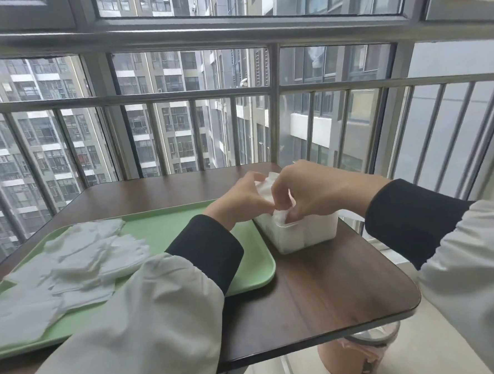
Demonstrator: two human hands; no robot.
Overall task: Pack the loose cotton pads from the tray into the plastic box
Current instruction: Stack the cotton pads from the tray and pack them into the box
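A window railing (275, 104) is running behind the dark worktop (319, 298), and a pinkish bin (357, 353) is sitting under its corner. The left sleeve (160, 307) is lying across the green tray (184, 222), hiding part of it. Loose cotton pads (85, 260) are lying in a messy white heap on the tray's left half. The translucent plastic box (306, 235) is standing on the worktop just beside the tray. Over it, the left hand (238, 201) is curling its fingers round a small stack of pads (266, 188), and the right hand (312, 191) is pinching that stack at the opening.

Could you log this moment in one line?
left hand, right hand: tucking cotton pads into plastic box | tray: loose pads remain
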